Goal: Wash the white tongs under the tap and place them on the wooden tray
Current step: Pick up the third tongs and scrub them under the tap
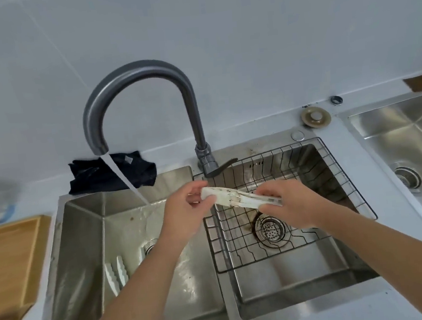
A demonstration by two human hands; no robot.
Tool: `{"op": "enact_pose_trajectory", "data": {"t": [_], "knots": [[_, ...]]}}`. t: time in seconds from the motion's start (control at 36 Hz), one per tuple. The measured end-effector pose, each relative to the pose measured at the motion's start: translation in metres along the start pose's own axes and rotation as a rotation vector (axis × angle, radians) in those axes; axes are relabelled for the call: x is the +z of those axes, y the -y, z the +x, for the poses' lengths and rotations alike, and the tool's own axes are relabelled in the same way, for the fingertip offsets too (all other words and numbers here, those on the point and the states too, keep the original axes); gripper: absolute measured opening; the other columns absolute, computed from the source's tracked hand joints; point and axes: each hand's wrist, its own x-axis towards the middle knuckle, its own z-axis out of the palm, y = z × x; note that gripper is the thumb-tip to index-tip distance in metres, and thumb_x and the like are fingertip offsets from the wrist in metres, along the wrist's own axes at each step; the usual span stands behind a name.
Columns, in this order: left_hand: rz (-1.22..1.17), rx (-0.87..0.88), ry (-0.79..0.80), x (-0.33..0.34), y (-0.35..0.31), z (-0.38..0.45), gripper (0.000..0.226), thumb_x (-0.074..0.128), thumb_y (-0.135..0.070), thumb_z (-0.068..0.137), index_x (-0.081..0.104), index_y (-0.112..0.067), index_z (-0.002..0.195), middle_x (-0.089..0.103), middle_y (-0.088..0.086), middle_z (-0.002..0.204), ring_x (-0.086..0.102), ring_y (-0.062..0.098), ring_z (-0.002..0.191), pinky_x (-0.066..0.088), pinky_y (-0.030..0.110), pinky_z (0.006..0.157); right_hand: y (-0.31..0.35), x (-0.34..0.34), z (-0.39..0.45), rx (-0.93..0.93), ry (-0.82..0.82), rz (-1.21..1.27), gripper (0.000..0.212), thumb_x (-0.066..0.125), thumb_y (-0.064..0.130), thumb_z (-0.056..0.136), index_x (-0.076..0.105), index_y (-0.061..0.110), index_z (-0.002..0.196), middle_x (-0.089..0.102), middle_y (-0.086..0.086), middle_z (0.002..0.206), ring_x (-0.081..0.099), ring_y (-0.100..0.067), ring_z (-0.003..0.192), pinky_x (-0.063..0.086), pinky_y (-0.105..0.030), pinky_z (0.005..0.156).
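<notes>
A white strip stained with dark specks, which looks like the white tongs [240, 197], is held level between my two hands. My left hand [184, 209] pinches its left end and my right hand [292, 203] grips its right end. It hangs above the divider between the two basins, just right of the water stream [129, 181] that runs from the curved grey tap [140, 70] into the left basin [84, 251]. The water does not touch the strip. The wooden tray [7, 264] lies on the counter at the far left.
Two white scalloped pieces [116, 274] lie in the left basin. A black wire basket [315, 143] sits in the right basin over the drain. A black cloth [112, 172] lies behind the left basin. A second sink [410, 138] and a round plug [316, 117] are at right.
</notes>
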Motion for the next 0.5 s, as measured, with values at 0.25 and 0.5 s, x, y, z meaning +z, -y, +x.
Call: {"op": "enact_pose_trajectory", "data": {"t": [0.25,0.5], "knots": [[-0.289,-0.03,-0.064,-0.039,-0.009,-0.016,0.033,0.08,-0.005,0.082,0.071,-0.026,0.105,0.069,-0.01,0.097,0.064,-0.015,0.073,0.049,0.004,0.064,0.05,0.003,-0.007,0.042,0.038,0.135,0.027,0.065,0.027,0.094,0.062,0.032,0.12,0.065,0.021,0.104,0.07,-0.018,0.071,0.06,-0.03,0.059],[-0.518,-0.119,-0.18,-0.079,0.003,-0.022,0.029,0.079,-0.001,0.08,0.075,-0.025,0.097,0.076,-0.008,0.091,0.071,0.009,0.088,0.055,0.018,0.074,0.091,0.025,0.002,0.035,0.054,0.301,0.02,0.068,0.027,0.092,0.065,0.035,0.11,0.073,0.012,0.093,0.072,-0.025,0.08,0.06,-0.04,0.067]]}}
